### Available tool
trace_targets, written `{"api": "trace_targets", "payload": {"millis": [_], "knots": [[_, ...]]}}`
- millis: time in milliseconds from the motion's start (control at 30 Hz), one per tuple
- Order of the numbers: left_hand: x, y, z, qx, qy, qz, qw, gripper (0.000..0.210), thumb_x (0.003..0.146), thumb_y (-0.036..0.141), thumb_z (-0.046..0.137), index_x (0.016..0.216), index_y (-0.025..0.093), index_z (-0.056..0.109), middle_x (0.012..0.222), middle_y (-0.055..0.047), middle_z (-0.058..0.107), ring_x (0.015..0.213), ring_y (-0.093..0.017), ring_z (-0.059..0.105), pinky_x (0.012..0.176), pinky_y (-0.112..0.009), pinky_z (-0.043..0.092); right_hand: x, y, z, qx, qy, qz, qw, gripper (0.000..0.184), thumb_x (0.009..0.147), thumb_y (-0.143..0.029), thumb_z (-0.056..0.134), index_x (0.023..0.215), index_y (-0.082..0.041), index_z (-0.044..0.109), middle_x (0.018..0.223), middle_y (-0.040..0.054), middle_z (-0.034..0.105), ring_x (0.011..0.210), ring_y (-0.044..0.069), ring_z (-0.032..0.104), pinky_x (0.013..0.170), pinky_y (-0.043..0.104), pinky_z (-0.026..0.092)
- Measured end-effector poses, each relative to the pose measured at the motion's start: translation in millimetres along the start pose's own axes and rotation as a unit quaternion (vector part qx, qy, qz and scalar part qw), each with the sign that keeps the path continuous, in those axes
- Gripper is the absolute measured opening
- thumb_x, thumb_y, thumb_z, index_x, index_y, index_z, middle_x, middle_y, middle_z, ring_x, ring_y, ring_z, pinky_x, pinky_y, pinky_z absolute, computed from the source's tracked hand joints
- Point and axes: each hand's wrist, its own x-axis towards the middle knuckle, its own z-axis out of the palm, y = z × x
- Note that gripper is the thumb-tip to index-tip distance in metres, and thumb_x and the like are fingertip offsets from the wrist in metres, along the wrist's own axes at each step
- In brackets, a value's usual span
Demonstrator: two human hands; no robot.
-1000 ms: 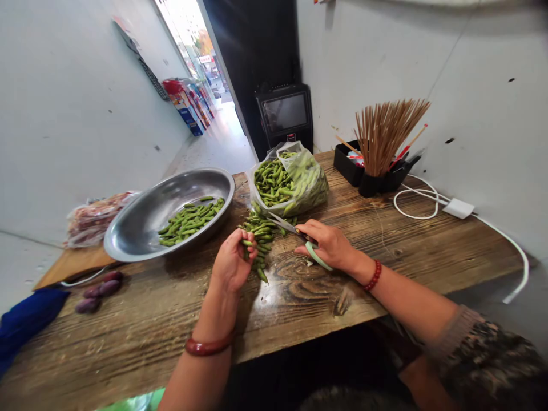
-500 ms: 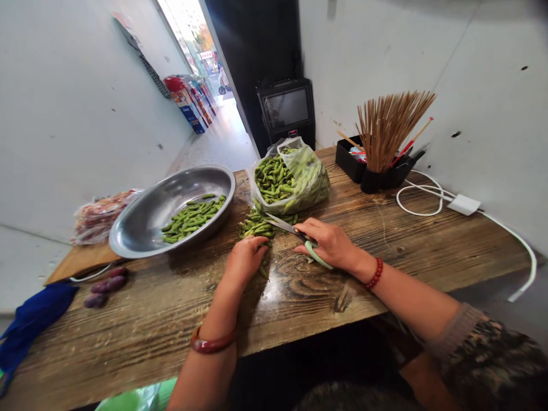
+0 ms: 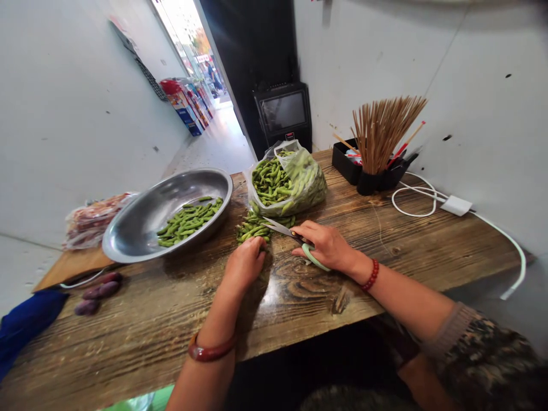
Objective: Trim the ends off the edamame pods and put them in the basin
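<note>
My right hand is closed around the pale green handles of a pair of scissors. The blades point left, just over a small heap of green edamame pods on the wooden table. At the near edge of that heap, my left hand is closed with curled fingers; what lies within them is hidden. Behind the heap, a clear plastic bag stands full of pods. To the left, a wide steel basin sits tilted, with cut-looking pods gathered along its right side.
Bamboo skewers stand in a black holder at the back right, beside a white cable with adapter. Several purple fruits, a blue cloth and a bagged pinkish item lie left. A black appliance stands behind.
A pod that showed below my left hand is out of sight now. That hand has curled in slightly near the heap. The scissors stay in my right hand; the view has shifted a little.
</note>
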Motion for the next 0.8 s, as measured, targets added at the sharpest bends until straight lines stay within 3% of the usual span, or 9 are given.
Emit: {"api": "trace_targets", "payload": {"millis": [100,167,333,433,533,800], "knots": [[2,3,-0.8,-0.108,0.065,-0.004,0.992,0.006,0.073,0.013,0.060,0.075,0.019,0.062,0.075,-0.003,0.058,0.071,-0.018,0.054,0.067,-0.029,0.041,0,0,0,0.008,0.004,-0.001,1.000,0.041,0.085,-0.036,0.068,0.121,-0.019,0.055,0.099,0.0058,0.061,0.076,0.015,0.058,0.068,0.026,0.047],[2,6,-3.2,-0.234,0.093,-0.032,0.967,0.004,0.073,0.018,0.065,0.074,0.018,0.062,0.070,-0.001,0.056,0.066,-0.015,0.051,0.063,-0.026,0.040,0,-1,-1,0.012,0.006,-0.002,1.000,0.041,0.085,-0.036,0.067,0.121,-0.018,0.055,0.098,0.0058,0.062,0.076,0.015,0.058,0.068,0.026,0.047],[-2,16,-10.6,-0.542,0.021,-0.133,0.829,0.023,0.075,0.033,0.071,0.084,0.017,0.058,0.072,0.001,0.061,0.044,-0.004,0.035,0.042,-0.018,0.025,0,-3,-1,0.019,0.009,-0.002,1.000,0.044,0.084,-0.036,0.069,0.122,-0.019,0.055,0.100,0.0058,0.062,0.076,0.015,0.058,0.068,0.026,0.047],[-3,21,-11.8,-0.603,0.007,-0.139,0.786,0.027,0.073,0.032,0.074,0.089,0.015,0.060,0.076,-0.001,0.064,0.043,-0.002,0.035,0.041,-0.016,0.023,0,-5,-3,0.020,-0.005,0.004,1.000,0.047,0.081,-0.036,0.072,0.122,-0.019,0.055,0.100,0.0059,0.061,0.078,0.016,0.059,0.069,0.026,0.048],[-2,23,-9.2,-0.605,0.013,-0.139,0.784,0.029,0.072,0.032,0.075,0.091,0.013,0.065,0.074,-0.001,0.062,0.044,-0.002,0.037,0.041,-0.015,0.024,1,-8,-5,0.024,-0.027,0.005,0.999,0.051,0.079,-0.037,0.074,0.123,-0.019,0.055,0.102,0.0067,0.061,0.080,0.017,0.060,0.070,0.028,0.048],[-5,21,-0.7,-0.553,0.019,-0.126,0.824,0.026,0.072,0.034,0.076,0.091,0.016,0.071,0.065,0.002,0.060,0.046,-0.005,0.039,0.042,-0.018,0.029,1,-11,-5,0.041,-0.054,-0.015,0.998,0.056,0.079,-0.039,0.073,0.127,-0.019,0.052,0.104,0.0078,0.061,0.090,0.020,0.060,0.075,0.030,0.050]]}}
